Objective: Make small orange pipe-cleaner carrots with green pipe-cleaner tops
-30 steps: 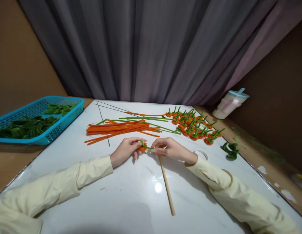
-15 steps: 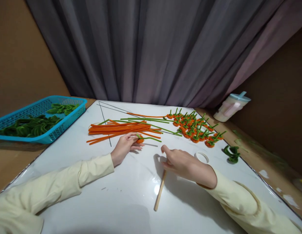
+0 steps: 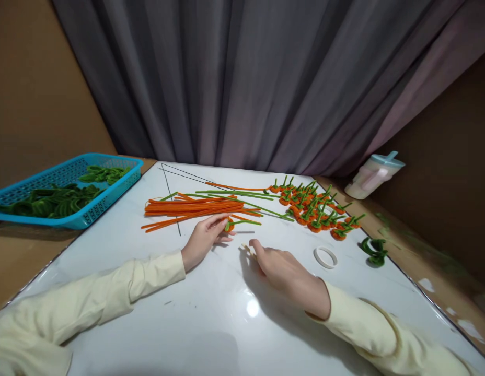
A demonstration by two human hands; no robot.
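My left hand (image 3: 207, 235) pinches a small orange pipe-cleaner pumpkin (image 3: 229, 225) with green at its top. A green pipe-cleaner stem (image 3: 247, 222) sticks out from it to the right. My right hand (image 3: 279, 266), a short way to the right and nearer to me, is closed around a thin wooden stick (image 3: 248, 250). Only the stick's tip shows past the fingers; the rest is hidden by the hand. Just beyond my left hand lies a bundle of orange pipe cleaners (image 3: 195, 208), with several green pipe cleaners (image 3: 234, 194) behind it.
Several finished orange pumpkins (image 3: 305, 201) with upright green stems stand at the back right. A white tape ring (image 3: 325, 257) and curled green pieces (image 3: 374, 251) lie at the right. A blue basket (image 3: 85, 219) of green pieces is at the left, a lidded cup (image 3: 373, 176) at the far right.
My right hand has taken up the wooden stick, which lay pointing toward me under its fingers, and moved slightly left and nearer. My left hand still holds the pumpkin, now turned slightly.
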